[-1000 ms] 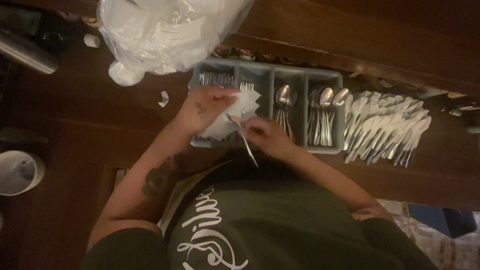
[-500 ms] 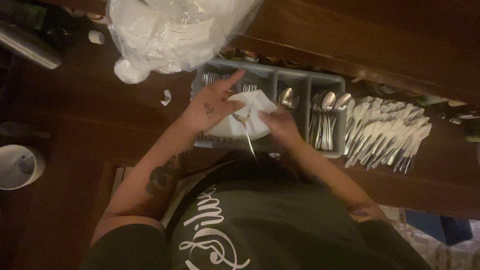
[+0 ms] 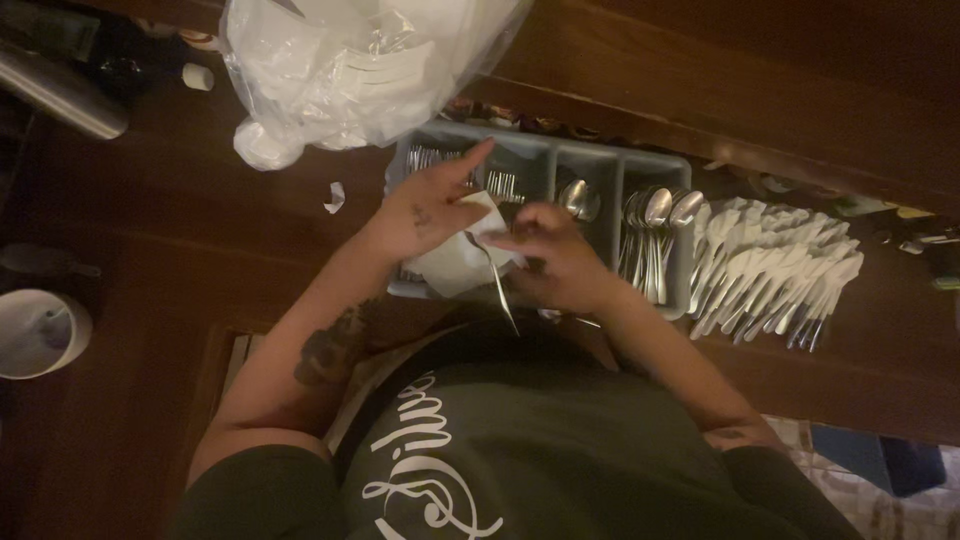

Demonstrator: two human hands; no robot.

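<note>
My left hand point(image 3: 425, 205) holds a white paper napkin point(image 3: 455, 262) flat against its palm, index finger stretched out over the grey cutlery tray point(image 3: 540, 150). My right hand point(image 3: 555, 258) pinches a thin piece of silver cutlery point(image 3: 497, 285) against the napkin, its handle pointing down toward my body. Both hands hover above the tray's left compartments, which hold forks point(image 3: 500, 185). Spoons point(image 3: 655, 235) fill the right compartments.
A row of napkin-wrapped cutlery rolls point(image 3: 770, 275) lies on the wooden counter right of the tray. A clear plastic bag of white napkins point(image 3: 350, 65) sits behind the tray. A white cup point(image 3: 35, 332) stands at far left, a metal cylinder point(image 3: 60, 90) at top left.
My left hand has shifted over the napkin, with the index finger now extended. My right hand has moved left along the napkin with the cutlery piece.
</note>
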